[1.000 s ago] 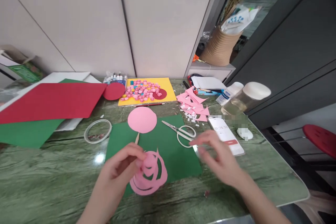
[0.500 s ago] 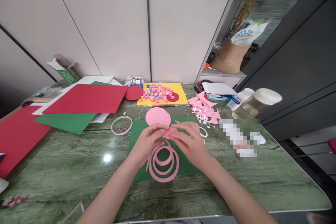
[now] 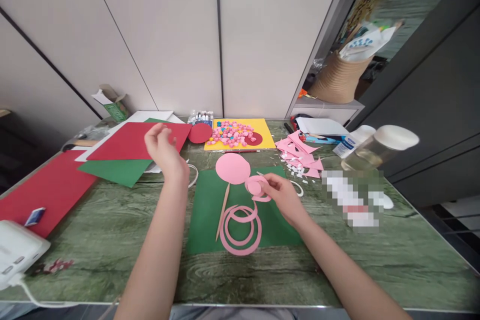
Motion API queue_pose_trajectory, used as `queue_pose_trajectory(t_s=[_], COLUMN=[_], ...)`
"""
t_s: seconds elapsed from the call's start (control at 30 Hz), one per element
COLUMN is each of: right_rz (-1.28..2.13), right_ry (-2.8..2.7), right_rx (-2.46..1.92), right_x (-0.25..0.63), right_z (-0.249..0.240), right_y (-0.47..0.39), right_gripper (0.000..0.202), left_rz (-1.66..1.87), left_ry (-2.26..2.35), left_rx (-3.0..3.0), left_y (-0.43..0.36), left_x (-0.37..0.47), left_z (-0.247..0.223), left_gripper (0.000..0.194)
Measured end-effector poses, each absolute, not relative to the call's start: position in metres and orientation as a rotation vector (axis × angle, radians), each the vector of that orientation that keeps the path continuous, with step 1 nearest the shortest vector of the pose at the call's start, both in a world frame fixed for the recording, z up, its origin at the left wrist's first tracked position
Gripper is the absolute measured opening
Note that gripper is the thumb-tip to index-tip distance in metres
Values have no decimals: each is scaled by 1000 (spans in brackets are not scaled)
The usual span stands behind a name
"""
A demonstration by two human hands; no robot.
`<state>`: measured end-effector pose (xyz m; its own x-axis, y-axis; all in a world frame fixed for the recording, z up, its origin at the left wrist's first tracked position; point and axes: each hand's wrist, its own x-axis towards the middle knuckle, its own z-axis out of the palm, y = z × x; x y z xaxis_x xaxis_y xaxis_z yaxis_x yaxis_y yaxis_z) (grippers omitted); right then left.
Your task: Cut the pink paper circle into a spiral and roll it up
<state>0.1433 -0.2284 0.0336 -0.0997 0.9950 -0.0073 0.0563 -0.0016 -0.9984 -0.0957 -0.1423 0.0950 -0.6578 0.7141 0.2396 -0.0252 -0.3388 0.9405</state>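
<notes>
In the head view, a pink paper strip cut into a spiral trails from the right hand, which pinches its small rounded centre. From that pinch its length runs back towards the wearer and slightly left, its looser rings over a dark green paper sheet on the green marbled tabletop. A pale, pointed wooden stick lies aslant just left of the rings; a plain pink paper disc is just beyond, beside the pinched centre. The right hand is nearer by far; the hands are apart, the left raised by a large red paper sheet, fingers loosely bent, seemingly empty. Half a second earlier, both hands met at the spiral's centre; the left has since moved away, leaving the centre and stick in plainer sight.
</notes>
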Motion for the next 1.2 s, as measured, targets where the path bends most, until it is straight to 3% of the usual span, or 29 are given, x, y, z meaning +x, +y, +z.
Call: queue_pose_trajectory(t_s=[0.07, 0.13, 0.23, 0.33, 0.57, 0.83, 1.03, 1.2], right_rz=[1331, 1387, 1421, 1393, 1455, 1789, 1801, 1684], right_ry=[-1275, -1240, -1226, -1252, -1195, -969, -965, -1111], right_rx=[-1169, -1128, -1093, -1109, -1127, -956, -928, -1030], right_x=[142, 141, 140, 139, 135, 139, 143, 140], right_z=[33, 33, 33, 31, 27, 32, 30, 28], right_y=[-229, -231, -232, -232, -232, -232, -231, -232], right_gripper=[23, 24, 23, 22, 21, 43, 23, 24], left_rz=[1954, 1605, 1057, 887, 950, 1002, 992, 978], left_ry=[1328, 1204, 1020, 924, 930, 1005, 1004, 966], left_rx=[1103, 1320, 1373, 1243, 1119, 1114, 1038, 994], left_y=[-155, -176, -209, -226, -229, -228, -229, -232], left_x=[-76, -54, -33, -32, -34, -36, -36, -35], left_z=[89, 76, 53, 38, 31, 28, 30, 27], left_gripper=[25, 22, 29, 35, 23, 21, 26, 32])
